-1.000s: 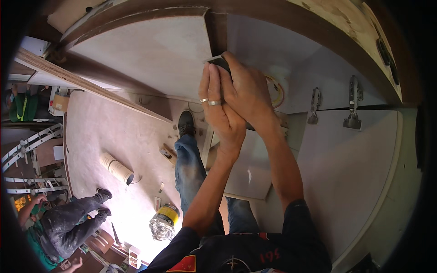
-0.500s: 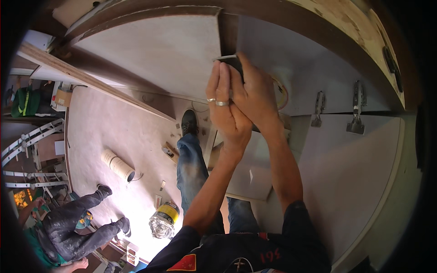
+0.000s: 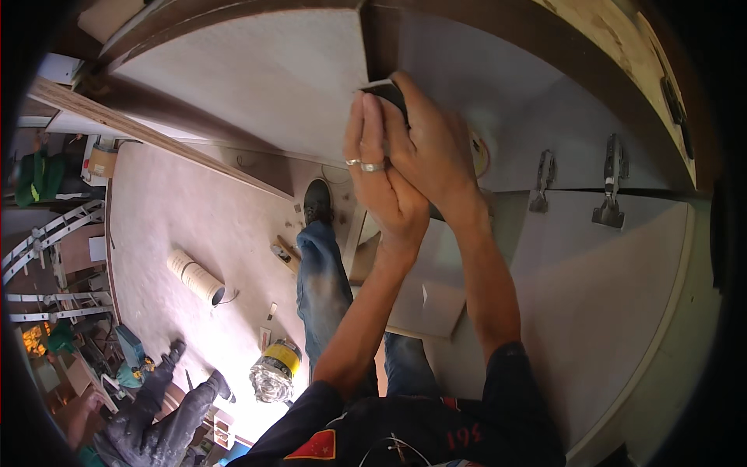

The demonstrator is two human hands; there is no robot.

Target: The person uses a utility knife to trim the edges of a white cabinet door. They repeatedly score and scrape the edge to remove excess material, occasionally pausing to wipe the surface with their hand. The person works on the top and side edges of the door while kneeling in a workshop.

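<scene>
My left hand (image 3: 380, 175), with two rings on its fingers, and my right hand (image 3: 436, 156) are pressed close together on a dark flat tool (image 3: 387, 93) with a thin pale edge. Its shape beneath my fingers is mostly hidden. The tool is at the edge of a pale panel (image 3: 257, 78), beside a dark vertical gap. Right of my hands, a grey panel (image 3: 545, 93) carries two metal hinges (image 3: 608, 187), which reach onto a lower pale door (image 3: 591, 311).
A plank (image 3: 156, 140) crosses at left. My feet share the floor with a cylinder (image 3: 194, 276), a foil-topped bucket (image 3: 276, 370), a hand plane (image 3: 285, 253) and a loose board (image 3: 420, 303). At left are ladders (image 3: 47, 241) and a co-worker's legs (image 3: 171, 424).
My hands and the tool shifted slightly right, then back left and upward against the panel edge, still gripping. The co-worker at lower left has moved downward in the view.
</scene>
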